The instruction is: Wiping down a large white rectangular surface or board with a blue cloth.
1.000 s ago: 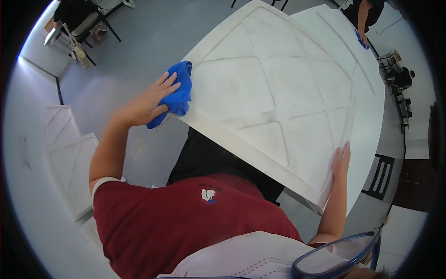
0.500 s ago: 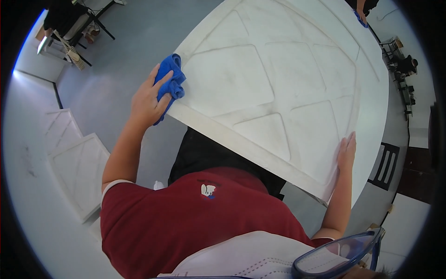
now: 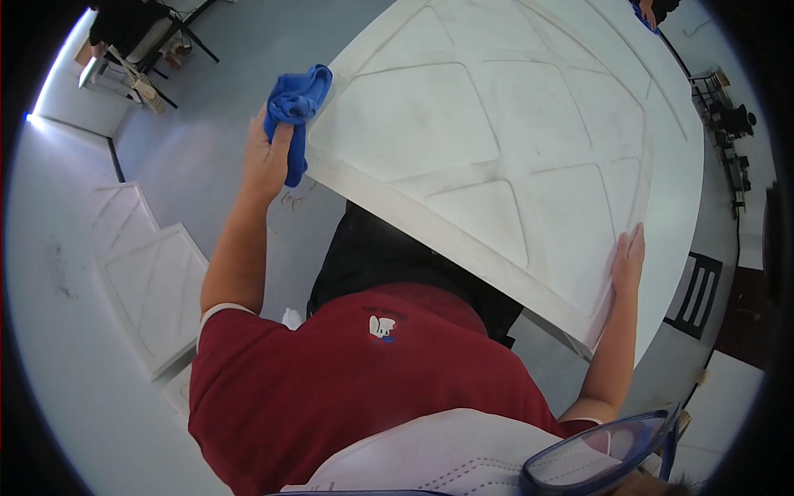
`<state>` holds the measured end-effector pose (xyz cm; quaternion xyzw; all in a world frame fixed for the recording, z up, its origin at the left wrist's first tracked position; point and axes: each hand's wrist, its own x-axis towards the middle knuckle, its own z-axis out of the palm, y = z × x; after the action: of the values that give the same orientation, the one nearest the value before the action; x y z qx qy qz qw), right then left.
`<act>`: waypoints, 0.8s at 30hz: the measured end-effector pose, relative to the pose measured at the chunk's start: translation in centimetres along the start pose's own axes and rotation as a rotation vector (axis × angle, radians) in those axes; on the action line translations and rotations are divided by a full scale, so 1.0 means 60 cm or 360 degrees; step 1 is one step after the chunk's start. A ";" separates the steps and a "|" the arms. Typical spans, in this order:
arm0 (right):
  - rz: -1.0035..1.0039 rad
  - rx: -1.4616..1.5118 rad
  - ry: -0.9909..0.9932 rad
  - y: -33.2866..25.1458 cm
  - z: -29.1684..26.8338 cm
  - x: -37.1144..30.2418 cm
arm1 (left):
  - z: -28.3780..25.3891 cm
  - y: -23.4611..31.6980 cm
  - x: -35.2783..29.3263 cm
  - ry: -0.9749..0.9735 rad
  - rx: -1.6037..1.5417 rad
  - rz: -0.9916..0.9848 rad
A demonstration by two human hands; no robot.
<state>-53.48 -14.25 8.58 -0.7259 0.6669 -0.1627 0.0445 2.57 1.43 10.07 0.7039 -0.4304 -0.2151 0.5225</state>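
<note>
A large white moulded panel (image 3: 513, 140) with raised diamond-shaped fields lies tilted in front of me. My left hand (image 3: 266, 161) grips a crumpled blue cloth (image 3: 295, 103) and holds it against the panel's left edge. My right hand (image 3: 628, 258) lies flat with fingers together on the panel's right edge, steadying it. My red shirt and dark trousers fill the lower middle of the view.
Several similar white panels (image 3: 153, 281) lean along the wall on the left. A folding stand with tools (image 3: 136, 58) stands at the far upper left on the grey floor. A dark slotted frame (image 3: 699, 293) lies on the floor at right. Another person's hand with a blue cloth (image 3: 647, 12) shows at the top.
My left hand with the blue cloth has slid along the panel's left edge, away from me. The right hand has stayed on the right edge.
</note>
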 end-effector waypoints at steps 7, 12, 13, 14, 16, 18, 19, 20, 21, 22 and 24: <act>-0.0042 0.0009 0.0047 0.006 0.003 0.000 | 0.063 0.074 -0.002 -0.0463 0.0593 0.0419; -0.0049 -0.0008 0.0053 0.003 -0.001 -0.003 | 0.119 0.102 0.002 -0.1224 0.1588 0.0657; -0.0033 -0.0004 0.0054 0.001 -0.001 -0.004 | 0.123 0.103 0.007 -0.1236 0.1593 0.0668; -0.0049 0.0025 0.0054 -0.001 -0.001 -0.004 | 0.127 0.103 0.012 -0.1277 0.1608 0.0679; -0.0045 0.0054 0.0056 -0.001 -0.004 -0.005 | 0.138 0.106 0.025 -0.1334 0.1626 0.0705; -0.0038 0.0023 0.0035 0.000 -0.004 -0.005 | 0.153 0.107 0.039 -0.1306 0.1700 0.0839; -0.0023 0.0027 0.0033 -0.004 -0.005 -0.005 | 0.161 0.106 0.048 -0.1319 0.1705 0.0846; -0.0001 0.0028 0.0020 -0.010 -0.007 -0.005 | 0.170 0.104 0.059 -0.1311 0.1639 0.0861; 0.0022 0.0028 0.0009 -0.016 -0.009 -0.006 | 0.177 0.102 0.071 -0.1305 0.1573 0.0876; 0.0037 0.0029 0.0007 -0.020 -0.011 -0.007 | 0.184 0.094 0.080 -0.1222 0.1546 0.0998; 0.0048 0.0051 -0.0012 -0.024 -0.012 -0.007 | 0.202 0.090 0.100 -0.1218 0.1518 0.1035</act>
<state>-52.36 -13.57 9.60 -0.7156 0.6747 -0.1700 0.0611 -5.40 -10.66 11.55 0.5666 -0.8212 -0.0680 0.0052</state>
